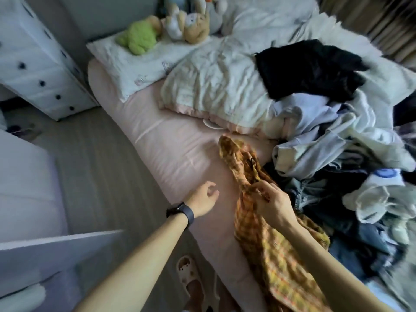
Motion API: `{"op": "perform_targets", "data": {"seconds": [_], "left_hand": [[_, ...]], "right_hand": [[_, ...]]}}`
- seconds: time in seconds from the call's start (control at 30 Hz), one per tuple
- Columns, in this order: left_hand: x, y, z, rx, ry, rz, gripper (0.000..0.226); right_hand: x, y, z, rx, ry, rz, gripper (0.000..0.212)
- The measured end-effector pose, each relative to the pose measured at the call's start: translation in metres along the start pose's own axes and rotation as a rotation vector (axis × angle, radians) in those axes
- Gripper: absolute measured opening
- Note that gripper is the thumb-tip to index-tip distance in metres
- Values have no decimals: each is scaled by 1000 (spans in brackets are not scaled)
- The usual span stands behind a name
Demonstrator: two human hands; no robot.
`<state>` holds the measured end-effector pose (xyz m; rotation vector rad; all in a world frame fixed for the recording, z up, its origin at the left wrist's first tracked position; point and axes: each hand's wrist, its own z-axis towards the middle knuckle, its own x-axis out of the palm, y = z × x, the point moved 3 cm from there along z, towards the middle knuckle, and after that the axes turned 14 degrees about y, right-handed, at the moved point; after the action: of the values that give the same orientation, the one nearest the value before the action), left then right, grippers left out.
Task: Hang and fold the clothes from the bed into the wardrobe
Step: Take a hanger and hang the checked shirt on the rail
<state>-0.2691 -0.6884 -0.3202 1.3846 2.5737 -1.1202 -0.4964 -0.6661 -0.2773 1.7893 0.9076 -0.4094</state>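
Right hand: fingers and thumb curled round a bunched fold of the plaid garment; the hold is mid-length, probably to draw it free of the heap
Left hand: fingers loosely curled and grasping nothing; it hovers over the bare pink sheet, left of the garment, likely ready to take a second hold for spreading
Plaid garment: orange-yellow, lying in a long strip along the right of the bare sheet; far end on the sheet near the quilt, near end trailing over the bed's near edge
Clothes pile: heaped at the right of the bed, touching the garment's right side; a black garment lies farther back on the quilt
Bare sheet: the open stretch left of the heap looks suited to folding
Progress: early, judging by the size of the heap
Wardrobe: white panels at near left; whether they belong to it I cannot tell
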Motion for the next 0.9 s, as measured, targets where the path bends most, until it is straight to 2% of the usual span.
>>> {"op": "perform_targets", "data": {"seconds": [0.07,0.17,0.2,0.27,0.33,0.43,0.53,0.67,0.77,0.83,0.9], "left_hand": [[-10,-27,-34,-5,18,-152,50],[-17,-67,-87,24,153,-402,69],[-18,-75,-98,49,170,-462,71],[-18,-86,-117,124,105,-529,51],[-23,-91,-135,199,-9,-498,26],[-38,-86,-164,251,-155,-308,6],[-52,-78,-213,270,-232,-135,14],[-65,-68,-291,248,-290,10,12],[-68,-60,-353,227,-377,55,12],[-69,-52,-395,172,-456,118,15],[-70,-39,-438,108,-579,160,17]], "right_hand": [[-16,32,-22,-72,-53,-9,19],[-35,84,-63,-231,-115,7,23],[-37,96,-74,-281,-118,3,25],[-37,115,-92,-329,-92,15,29],[-38,128,-107,-366,-50,12,32],[-42,139,-118,-397,84,-38,25],[-53,148,-118,-432,181,-70,17],[-62,181,-106,-491,212,-123,36],[-43,228,-111,-697,371,-254,46],[-26,263,-117,-856,458,-330,40],[-10,296,-123,-917,558,-380,31]]}}
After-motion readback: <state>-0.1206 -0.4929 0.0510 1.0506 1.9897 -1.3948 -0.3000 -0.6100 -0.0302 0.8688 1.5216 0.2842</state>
